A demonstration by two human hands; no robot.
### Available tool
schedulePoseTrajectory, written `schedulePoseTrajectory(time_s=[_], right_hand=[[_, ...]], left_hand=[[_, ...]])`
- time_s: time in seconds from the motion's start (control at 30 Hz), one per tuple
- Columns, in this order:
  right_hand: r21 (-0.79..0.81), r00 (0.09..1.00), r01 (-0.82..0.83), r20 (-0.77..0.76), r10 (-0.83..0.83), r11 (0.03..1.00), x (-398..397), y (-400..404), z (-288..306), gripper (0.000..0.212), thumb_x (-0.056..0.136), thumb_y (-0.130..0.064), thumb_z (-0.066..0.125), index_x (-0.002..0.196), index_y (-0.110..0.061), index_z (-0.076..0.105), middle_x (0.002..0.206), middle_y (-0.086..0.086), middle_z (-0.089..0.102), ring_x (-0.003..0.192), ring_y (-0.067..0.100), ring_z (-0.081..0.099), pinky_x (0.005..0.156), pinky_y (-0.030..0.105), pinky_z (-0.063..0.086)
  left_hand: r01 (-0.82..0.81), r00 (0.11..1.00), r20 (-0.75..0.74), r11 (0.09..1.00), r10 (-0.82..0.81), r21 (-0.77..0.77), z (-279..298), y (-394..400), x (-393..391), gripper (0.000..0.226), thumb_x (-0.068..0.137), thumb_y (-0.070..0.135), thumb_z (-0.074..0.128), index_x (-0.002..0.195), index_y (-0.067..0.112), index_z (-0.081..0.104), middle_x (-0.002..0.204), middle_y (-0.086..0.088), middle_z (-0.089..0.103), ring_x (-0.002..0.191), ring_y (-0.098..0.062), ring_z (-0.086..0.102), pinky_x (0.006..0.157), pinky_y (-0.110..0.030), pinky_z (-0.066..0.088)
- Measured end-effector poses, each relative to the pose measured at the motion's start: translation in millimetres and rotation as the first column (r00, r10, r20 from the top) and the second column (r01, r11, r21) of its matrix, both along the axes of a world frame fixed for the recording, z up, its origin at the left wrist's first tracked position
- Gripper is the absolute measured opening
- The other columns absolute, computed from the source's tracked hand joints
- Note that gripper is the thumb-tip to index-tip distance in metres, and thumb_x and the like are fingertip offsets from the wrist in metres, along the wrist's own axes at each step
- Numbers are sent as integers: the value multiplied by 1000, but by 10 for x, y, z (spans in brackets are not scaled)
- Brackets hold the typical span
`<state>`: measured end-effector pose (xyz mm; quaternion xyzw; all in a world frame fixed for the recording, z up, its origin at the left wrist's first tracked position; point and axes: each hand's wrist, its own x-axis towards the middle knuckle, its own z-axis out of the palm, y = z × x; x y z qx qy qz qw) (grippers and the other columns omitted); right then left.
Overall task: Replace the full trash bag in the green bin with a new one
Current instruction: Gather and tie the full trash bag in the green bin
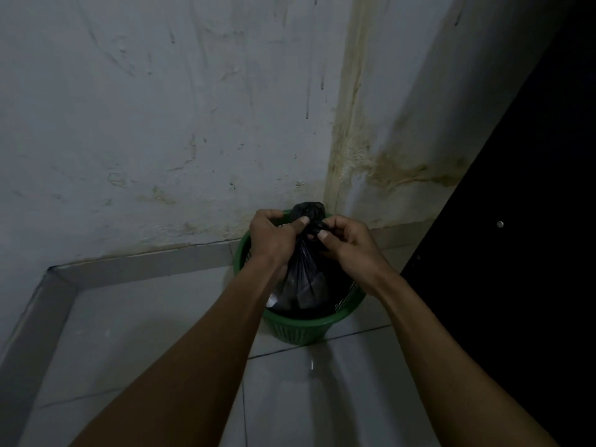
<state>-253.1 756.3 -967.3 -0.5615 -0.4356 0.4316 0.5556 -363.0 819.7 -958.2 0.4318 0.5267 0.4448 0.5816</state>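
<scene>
A round green bin (300, 330) with slatted sides stands on the tiled floor in a wall corner. Inside it sits a full black trash bag (304, 279), its top gathered into a bunch above the rim. My left hand (274, 237) grips the gathered neck of the bag from the left, thumb pressed against the plastic. My right hand (342, 240) pinches the bunched top from the right with curled fingers. Both hands meet over the bin's far side. The lower part of the bag is partly hidden by my forearms.
Stained white walls (161, 124) meet in a corner behind the bin. A grey tile skirting (145, 262) runs along the wall base. A dark door or cabinet (532, 221) with a small round knob stands to the right. Pale floor tiles (145, 333) spread to the left and front.
</scene>
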Motion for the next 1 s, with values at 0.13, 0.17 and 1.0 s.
schedulePoseTrajectory(time_s=[0.13,0.17,1.0], right_hand=[[23,1000,6,-7,-6,1000,-14,-13,20,23,96,2,50,84,-13,62,81,3,65,77,10,61,77,26,51],[27,1000,13,2,-13,1000,-14,-12,20,23,96,2,50,83,-13,62,80,3,65,76,11,60,76,27,50],[28,920,94,379,-97,995,26,50,-23,19,90,1,55,83,-13,64,77,2,65,75,13,60,69,26,47]], left_hand=[[88,995,-58,994,-84,69,9,-14,-7,17,81,6,72,65,5,68,65,-10,66,58,-21,61,65,-34,54],[114,991,-79,991,-108,73,36,-41,-14,17,84,7,69,68,2,71,65,-9,67,56,-20,60,63,-31,53],[529,849,176,801,-499,-281,124,-74,-221,41,80,1,46,118,-2,62,104,-22,63,94,-32,61,95,-45,48]])
